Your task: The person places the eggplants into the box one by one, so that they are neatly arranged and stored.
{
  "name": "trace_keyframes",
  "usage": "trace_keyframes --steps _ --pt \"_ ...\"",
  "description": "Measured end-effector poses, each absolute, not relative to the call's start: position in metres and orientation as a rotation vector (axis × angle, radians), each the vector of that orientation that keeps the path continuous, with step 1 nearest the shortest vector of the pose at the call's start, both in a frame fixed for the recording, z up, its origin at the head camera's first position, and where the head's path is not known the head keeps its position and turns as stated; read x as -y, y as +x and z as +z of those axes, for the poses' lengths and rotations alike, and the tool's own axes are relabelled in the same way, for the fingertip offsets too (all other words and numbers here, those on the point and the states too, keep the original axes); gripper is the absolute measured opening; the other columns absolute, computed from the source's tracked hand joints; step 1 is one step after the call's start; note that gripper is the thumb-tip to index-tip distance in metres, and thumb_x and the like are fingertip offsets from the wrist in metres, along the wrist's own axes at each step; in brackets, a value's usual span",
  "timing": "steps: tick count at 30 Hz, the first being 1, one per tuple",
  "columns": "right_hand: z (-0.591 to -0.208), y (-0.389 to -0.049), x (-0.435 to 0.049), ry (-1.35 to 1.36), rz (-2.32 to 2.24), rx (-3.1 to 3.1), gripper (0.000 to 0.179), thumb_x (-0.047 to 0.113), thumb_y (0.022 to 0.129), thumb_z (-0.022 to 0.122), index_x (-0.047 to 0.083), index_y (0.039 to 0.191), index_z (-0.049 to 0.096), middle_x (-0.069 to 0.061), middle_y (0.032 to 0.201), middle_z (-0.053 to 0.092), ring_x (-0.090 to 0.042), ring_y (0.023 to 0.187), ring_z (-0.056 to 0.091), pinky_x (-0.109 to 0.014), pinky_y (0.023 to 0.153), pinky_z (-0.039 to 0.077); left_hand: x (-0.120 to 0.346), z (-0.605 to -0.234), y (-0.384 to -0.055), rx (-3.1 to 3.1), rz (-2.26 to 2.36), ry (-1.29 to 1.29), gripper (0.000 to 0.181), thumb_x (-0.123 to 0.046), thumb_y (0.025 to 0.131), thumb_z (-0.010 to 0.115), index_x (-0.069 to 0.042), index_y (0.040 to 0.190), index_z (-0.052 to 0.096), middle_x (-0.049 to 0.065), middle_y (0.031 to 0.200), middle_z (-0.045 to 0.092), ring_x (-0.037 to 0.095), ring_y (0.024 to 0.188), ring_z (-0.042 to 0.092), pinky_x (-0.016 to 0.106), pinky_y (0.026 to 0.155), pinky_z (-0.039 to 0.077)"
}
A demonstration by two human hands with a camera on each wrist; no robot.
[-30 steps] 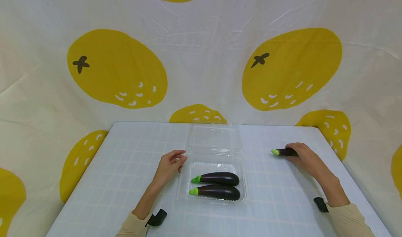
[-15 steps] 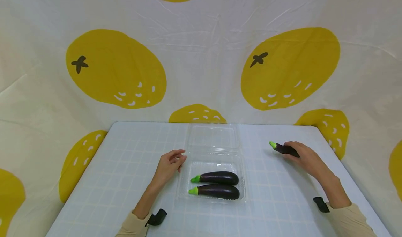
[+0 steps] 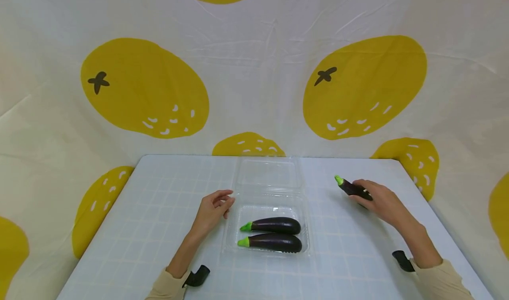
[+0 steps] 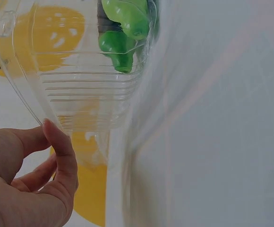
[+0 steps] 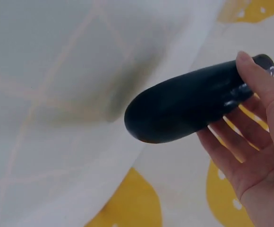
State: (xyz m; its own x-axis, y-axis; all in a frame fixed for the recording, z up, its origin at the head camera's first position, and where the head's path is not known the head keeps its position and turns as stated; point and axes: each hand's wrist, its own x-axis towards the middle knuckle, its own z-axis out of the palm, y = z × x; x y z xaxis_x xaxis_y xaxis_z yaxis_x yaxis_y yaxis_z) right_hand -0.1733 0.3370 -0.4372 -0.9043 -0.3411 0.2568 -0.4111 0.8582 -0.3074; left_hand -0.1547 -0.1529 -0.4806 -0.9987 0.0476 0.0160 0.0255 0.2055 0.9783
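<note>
My right hand (image 3: 381,200) grips a dark purple eggplant (image 5: 189,104) with a green stem end, between thumb and fingers. It is off the table, with a shadow below, and its stem points up and to the left. On the left, my left hand (image 3: 211,209) pinches the rim of a clear plastic container (image 4: 75,90) at its left side, thumb and finger meeting on the edge. Two more eggplants, a rear one (image 3: 276,225) and a front one (image 3: 274,242), lie side by side in the container's base, stems to the left.
The container's hinged clear lid (image 3: 269,174) lies back toward the table's far edge. A pale checked cloth covers the table (image 3: 159,189). Behind it hangs a white curtain (image 3: 254,70) printed with yellow fruit. Black wrist mounts (image 3: 197,275) sit at both cuffs.
My right hand has raised its eggplant from the table and shifted it slightly left, tilting the stem upward. My left hand and the container have stayed in place.
</note>
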Motion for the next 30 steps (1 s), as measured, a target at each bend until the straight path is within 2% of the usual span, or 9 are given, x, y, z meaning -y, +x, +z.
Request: trace_keyframes --steps 12,19,30 --pt "-0.424 -0.165 -0.314 0.631 0.554 2.787 0.038 0.021 0.086 0.085 0.005 0.116 0.070 -0.007 0.103 0.072 -0.023 0.087 0.067 -0.048 0.077 0.059 0.154 -0.480 -0.155 -2.439 1.961 0.071 0.032 -0.013 0.098 0.072 0.002 0.126 0.068 0.011 0.093 0.068 0.014 0.056 0.057 0.024 0.058 0.052" --pt "-0.415 -0.160 -0.300 0.642 0.565 2.785 0.039 0.025 0.086 0.085 0.006 0.116 0.070 -0.006 0.103 0.073 -0.021 0.085 0.067 -0.047 0.076 0.060 0.154 -0.482 -0.155 -2.426 1.961 0.082 0.033 -0.014 0.098 0.072 0.003 0.126 0.068 0.014 0.094 0.068 0.015 0.057 0.057 0.025 0.059 0.052" --pt "-0.405 -0.155 -0.280 0.727 0.552 2.713 0.040 0.024 0.083 0.088 0.007 0.115 0.071 -0.004 0.102 0.073 -0.016 0.083 0.067 -0.042 0.073 0.061 0.154 -0.482 -0.156 -2.438 1.950 0.075 0.034 -0.015 0.098 0.072 0.003 0.127 0.068 0.011 0.093 0.068 0.016 0.057 0.057 0.024 0.060 0.051"
